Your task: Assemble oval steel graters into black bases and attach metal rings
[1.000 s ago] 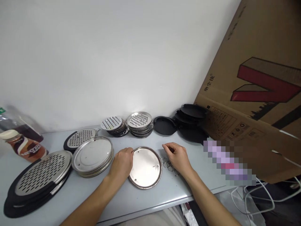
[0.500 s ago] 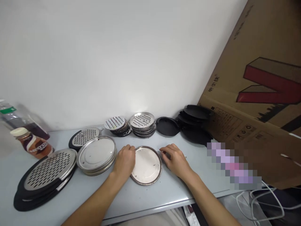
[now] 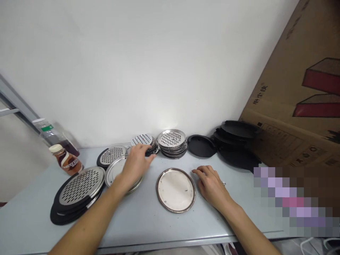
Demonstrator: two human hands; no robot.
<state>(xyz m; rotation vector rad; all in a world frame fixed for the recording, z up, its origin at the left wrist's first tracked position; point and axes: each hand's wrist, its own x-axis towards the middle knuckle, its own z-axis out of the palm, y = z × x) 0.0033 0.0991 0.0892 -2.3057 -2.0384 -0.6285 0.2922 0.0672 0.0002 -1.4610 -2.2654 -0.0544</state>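
Observation:
A round, shallow metal lid-like disc (image 3: 176,191) with a raised rim lies on the table between my hands. My left hand (image 3: 135,163) is over the stack of similar metal discs (image 3: 113,169), partly covering it. Its thumb and fingers are apart, reaching towards a small stack of perforated discs (image 3: 141,139) at the back. Nothing shows in its grasp. My right hand (image 3: 212,184) rests on the table right of the single disc, fingers loosely bent and apart. A small shiny bit pokes out behind its wrist, too small to name.
Metal grater discs (image 3: 172,139) are stacked by the wall. Black round pieces (image 3: 236,141) pile at the right beside a cardboard box (image 3: 287,117). Slotted discs with black rims (image 3: 81,187), a brown drink bottle (image 3: 66,160) and a clear bottle (image 3: 57,136) stand left.
My left hand has left the edge of the single disc and moved back and left, its fingers opening. My right hand stays by the disc. The view has turned slightly left.

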